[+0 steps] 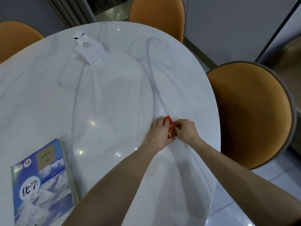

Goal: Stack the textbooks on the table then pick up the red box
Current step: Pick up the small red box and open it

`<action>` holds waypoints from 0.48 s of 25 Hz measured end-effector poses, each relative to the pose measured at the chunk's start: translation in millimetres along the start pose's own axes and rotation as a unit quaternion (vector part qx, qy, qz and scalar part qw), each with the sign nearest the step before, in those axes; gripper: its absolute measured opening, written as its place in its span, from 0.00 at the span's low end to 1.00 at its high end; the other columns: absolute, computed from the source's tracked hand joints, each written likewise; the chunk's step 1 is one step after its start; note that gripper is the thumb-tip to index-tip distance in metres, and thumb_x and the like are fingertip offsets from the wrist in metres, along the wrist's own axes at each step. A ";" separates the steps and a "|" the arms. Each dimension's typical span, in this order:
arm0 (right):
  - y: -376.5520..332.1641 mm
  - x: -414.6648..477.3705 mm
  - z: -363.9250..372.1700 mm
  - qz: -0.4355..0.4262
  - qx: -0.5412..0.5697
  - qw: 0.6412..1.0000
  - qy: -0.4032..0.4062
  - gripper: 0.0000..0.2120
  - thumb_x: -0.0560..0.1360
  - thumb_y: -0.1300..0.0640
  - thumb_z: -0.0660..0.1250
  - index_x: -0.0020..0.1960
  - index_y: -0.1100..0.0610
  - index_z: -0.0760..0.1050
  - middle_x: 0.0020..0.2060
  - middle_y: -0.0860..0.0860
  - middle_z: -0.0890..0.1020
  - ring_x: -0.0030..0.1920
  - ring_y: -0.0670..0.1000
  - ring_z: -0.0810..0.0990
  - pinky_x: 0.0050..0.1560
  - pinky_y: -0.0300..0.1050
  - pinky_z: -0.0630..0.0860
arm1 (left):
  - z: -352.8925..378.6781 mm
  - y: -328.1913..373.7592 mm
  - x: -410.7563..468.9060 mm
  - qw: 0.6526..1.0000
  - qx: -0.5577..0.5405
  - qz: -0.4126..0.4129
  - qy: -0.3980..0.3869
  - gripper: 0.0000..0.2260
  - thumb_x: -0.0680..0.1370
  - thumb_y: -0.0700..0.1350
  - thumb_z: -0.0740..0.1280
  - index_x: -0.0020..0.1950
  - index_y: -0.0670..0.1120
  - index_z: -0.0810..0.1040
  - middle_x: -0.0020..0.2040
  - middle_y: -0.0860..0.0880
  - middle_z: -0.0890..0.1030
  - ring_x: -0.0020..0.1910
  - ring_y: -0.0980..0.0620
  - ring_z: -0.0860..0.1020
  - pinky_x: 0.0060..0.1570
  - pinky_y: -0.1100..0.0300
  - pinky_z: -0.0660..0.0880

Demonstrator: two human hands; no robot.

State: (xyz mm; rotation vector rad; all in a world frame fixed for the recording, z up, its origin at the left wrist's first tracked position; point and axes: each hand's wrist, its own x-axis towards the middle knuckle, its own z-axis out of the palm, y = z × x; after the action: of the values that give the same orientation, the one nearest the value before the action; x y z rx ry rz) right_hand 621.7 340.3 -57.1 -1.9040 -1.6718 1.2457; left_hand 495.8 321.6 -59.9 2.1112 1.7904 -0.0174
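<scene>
A small red box with gold print lies near the right edge of the white marble table. My left hand grips its left side, fingers curled over the top. My right hand holds its right side with fingertips on the box. Whether the box is lifted off the table I cannot tell. A stack of textbooks with a blue cloud-and-mountain cover on top lies at the near left of the table.
A white paper box stands at the far side of the table. Orange chairs surround it: one at the right, one at the far side, one at the far left. Tiled floor lies at the lower right.
</scene>
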 end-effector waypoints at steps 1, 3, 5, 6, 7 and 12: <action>2.1 0.7 1.7 0.000 -0.009 1.000 -0.004 0.11 0.76 0.65 0.62 0.55 0.64 0.80 0.49 0.61 0.84 0.50 0.59 0.83 0.49 0.43 0.77 | 1.9 -0.6 -0.4 1.000 0.001 0.000 -0.006 0.34 0.73 0.56 0.69 0.73 0.43 0.62 0.73 0.43 0.63 0.73 0.45 0.61 0.71 0.53 0.65; 5.3 1.3 3.5 -0.004 -0.019 1.000 -0.009 0.11 0.76 0.65 0.62 0.55 0.64 0.80 0.50 0.60 0.84 0.50 0.58 0.83 0.49 0.43 0.77 | 4.4 -0.9 -2.8 1.000 0.006 0.003 -0.013 0.35 0.73 0.56 0.69 0.73 0.43 0.61 0.73 0.43 0.62 0.73 0.45 0.60 0.72 0.53 0.63; 5.8 1.9 3.6 -0.003 -0.024 1.000 -0.008 0.11 0.76 0.65 0.62 0.55 0.63 0.80 0.50 0.60 0.84 0.50 0.58 0.83 0.50 0.44 0.77 | 6.1 -1.4 -3.5 1.000 0.005 0.006 -0.007 0.35 0.73 0.56 0.69 0.74 0.42 0.61 0.74 0.43 0.62 0.74 0.45 0.59 0.73 0.54 0.62; 6.2 3.0 4.0 -0.003 -0.027 1.000 -0.007 0.11 0.76 0.65 0.62 0.55 0.63 0.80 0.50 0.60 0.84 0.49 0.58 0.83 0.50 0.44 0.77 | 6.9 -1.7 -2.8 1.000 0.002 0.005 -0.001 0.35 0.73 0.56 0.69 0.74 0.42 0.61 0.74 0.43 0.62 0.74 0.45 0.59 0.73 0.54 0.61; 6.4 3.6 4.4 -0.003 -0.030 1.000 -0.005 0.11 0.76 0.65 0.61 0.55 0.63 0.80 0.50 0.60 0.84 0.49 0.58 0.83 0.49 0.43 0.77 | 7.3 -1.3 -2.2 1.000 0.000 0.004 0.001 0.35 0.73 0.56 0.69 0.74 0.42 0.60 0.74 0.43 0.61 0.74 0.45 0.59 0.74 0.54 0.61; 3.9 1.3 4.3 -0.004 -0.056 0.998 -0.003 0.12 0.76 0.65 0.60 0.55 0.63 0.80 0.50 0.60 0.84 0.50 0.58 0.82 0.46 0.42 0.75 | 4.1 1.1 -3.6 1.000 -0.002 -0.002 -0.011 0.36 0.73 0.58 0.68 0.74 0.43 0.60 0.75 0.42 0.60 0.75 0.44 0.57 0.74 0.52 0.60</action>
State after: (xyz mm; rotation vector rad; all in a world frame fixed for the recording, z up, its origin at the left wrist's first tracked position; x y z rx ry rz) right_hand 620.9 339.1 -62.9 -1.9577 -1.7849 1.1797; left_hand 497.1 316.9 -62.5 2.0969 1.7821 -0.0376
